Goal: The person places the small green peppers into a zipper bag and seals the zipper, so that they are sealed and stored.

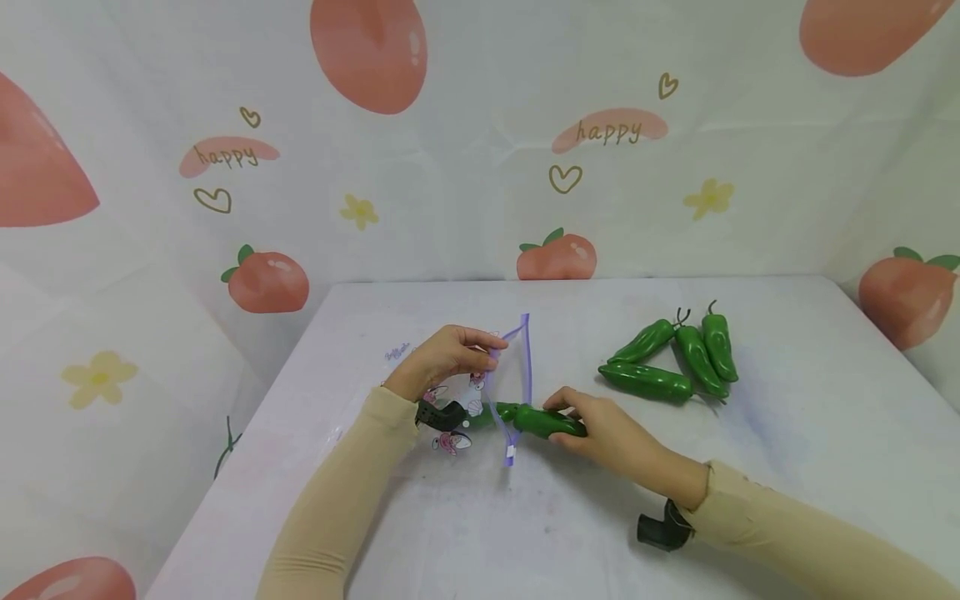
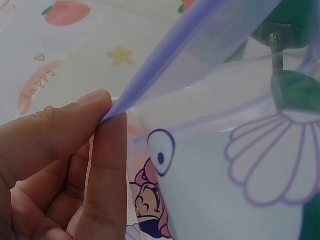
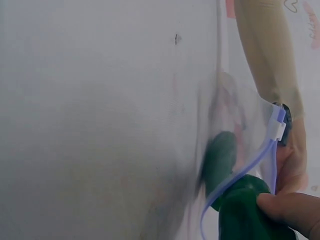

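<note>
My left hand (image 1: 450, 362) pinches the purple zip edge (image 2: 150, 70) of a clear zip bag (image 1: 451, 444) between thumb and forefinger. Cartoon figures are printed on the bag, and its mouth gapes toward the right. With thumb and fingers, my right hand (image 1: 615, 433) grips a green pepper (image 1: 543, 422) lying level at that mouth. The leading end of this pepper (image 3: 245, 215) is at the purple rim; whether it has crossed the rim is hard to tell. Inside the bag lies another green pepper (image 3: 220, 155), partly hidden by the left wrist and the print.
Several more green peppers (image 1: 647, 382) lie grouped on the white table (image 1: 570, 533), right of the bag and farther back. A white slider (image 3: 278, 131) sits on the zip's near end. Black wrist devices (image 1: 663, 529) hang at both cuffs. A printed cloth (image 1: 450, 167) hangs behind.
</note>
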Demonstrator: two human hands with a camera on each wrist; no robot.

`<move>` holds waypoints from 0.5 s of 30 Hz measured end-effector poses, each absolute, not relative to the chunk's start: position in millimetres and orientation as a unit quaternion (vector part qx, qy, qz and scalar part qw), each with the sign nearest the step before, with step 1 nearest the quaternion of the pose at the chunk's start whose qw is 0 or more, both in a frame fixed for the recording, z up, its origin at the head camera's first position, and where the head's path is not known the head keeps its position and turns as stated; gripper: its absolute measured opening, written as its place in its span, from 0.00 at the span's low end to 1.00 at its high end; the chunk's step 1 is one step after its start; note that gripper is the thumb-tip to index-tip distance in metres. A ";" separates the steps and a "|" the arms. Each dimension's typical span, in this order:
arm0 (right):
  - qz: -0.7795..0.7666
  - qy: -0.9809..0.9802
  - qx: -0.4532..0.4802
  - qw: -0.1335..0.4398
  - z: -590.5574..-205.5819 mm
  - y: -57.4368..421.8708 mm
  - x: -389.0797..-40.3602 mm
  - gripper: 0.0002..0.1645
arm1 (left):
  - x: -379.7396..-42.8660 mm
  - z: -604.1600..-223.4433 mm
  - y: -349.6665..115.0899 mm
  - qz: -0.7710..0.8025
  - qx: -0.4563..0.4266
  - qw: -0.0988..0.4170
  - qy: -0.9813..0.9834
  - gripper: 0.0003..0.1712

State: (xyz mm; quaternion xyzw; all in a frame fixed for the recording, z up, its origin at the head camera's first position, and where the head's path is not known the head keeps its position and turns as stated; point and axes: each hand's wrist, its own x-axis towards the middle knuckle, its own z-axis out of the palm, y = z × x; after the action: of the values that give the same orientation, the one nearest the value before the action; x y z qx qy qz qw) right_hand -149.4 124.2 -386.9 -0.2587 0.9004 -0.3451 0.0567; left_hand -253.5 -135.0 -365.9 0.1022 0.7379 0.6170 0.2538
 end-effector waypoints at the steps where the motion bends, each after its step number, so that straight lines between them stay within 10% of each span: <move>1: -0.348 0.899 -0.258 0.061 -386.8 123.5 -150.5 0.18 | -253.1 -365.7 -135.2 0.617 0.103 0.255 0.737 0.25; 15: -0.314 0.893 -0.319 0.033 -384.3 122.6 -155.3 0.28 | -251.9 -365.5 -135.4 0.620 0.108 0.257 0.733 0.25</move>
State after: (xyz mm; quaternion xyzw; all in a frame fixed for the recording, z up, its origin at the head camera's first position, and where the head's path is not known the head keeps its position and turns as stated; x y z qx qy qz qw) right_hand -155.3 122.6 -384.3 -0.3192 0.8935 -0.3142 0.0328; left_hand -251.9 -135.4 -365.5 0.1084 0.7335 0.6199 0.2569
